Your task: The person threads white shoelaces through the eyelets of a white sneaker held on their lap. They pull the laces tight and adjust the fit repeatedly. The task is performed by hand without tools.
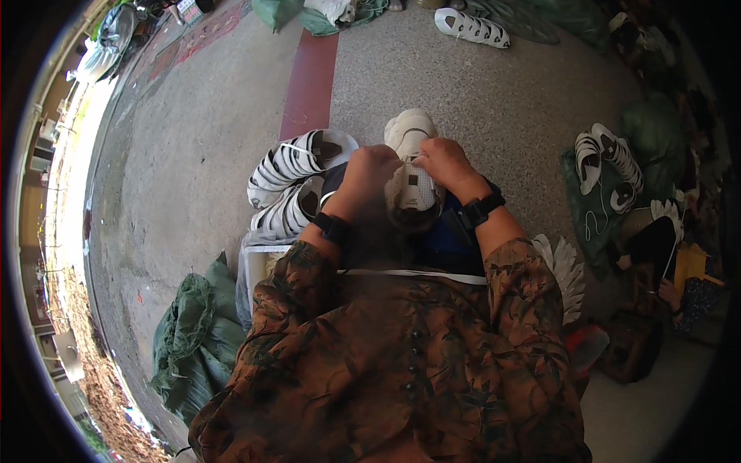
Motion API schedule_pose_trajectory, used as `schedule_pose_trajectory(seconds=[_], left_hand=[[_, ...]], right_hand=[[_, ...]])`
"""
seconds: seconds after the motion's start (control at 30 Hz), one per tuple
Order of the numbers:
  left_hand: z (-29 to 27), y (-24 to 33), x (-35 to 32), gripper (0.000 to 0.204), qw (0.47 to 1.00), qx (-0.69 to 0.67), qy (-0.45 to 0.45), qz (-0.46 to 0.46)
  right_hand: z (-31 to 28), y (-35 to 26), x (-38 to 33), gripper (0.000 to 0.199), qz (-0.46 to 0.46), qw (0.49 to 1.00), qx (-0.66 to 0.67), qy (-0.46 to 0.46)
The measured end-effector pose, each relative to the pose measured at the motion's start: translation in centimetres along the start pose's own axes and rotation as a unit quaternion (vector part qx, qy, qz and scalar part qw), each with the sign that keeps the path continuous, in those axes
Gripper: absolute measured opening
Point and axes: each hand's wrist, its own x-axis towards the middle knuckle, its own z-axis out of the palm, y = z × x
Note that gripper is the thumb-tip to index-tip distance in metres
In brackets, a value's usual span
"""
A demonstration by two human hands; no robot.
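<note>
A cream-white sneaker rests on my lap, its toe pointing away from me. Over its lacing area, my left hand is closed in a pinch at the left side. My right hand pinches from the right, fingertips close to the left ones. Both seem to grip the shoelace, of which only a short pale bit shows between the fingers. Just left of my knees lie white strapped shoes with dark openings, one partly behind the other. A dark band circles each wrist.
Green sacking lies crumpled at my left. Another white shoe is on the floor ahead. More white shoes with a loose lace sit on green cloth at right. A person's hand shows at far right, near white shoe pieces.
</note>
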Motion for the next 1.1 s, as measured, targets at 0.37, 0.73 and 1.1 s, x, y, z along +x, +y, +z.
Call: schedule_pose_trajectory(seconds=[0.37,0.73,1.1], left_hand=[[0.5,0.1,0.4,0.017,0.989,0.149,-0.006,0.014],[1.3,-0.7,2.1,0.010,0.956,0.278,-0.026,0.094],[1.8,-3.9,3.2,0.009,0.953,0.237,-0.061,0.176]], right_hand=[[2.4,0.4,0.4,0.014,-0.038,0.996,-0.078,0.019],[0.9,1.4,1.3,0.018,0.020,0.994,0.102,-0.044],[0.7,2.3,1.3,0.020,0.027,0.978,0.192,-0.079]])
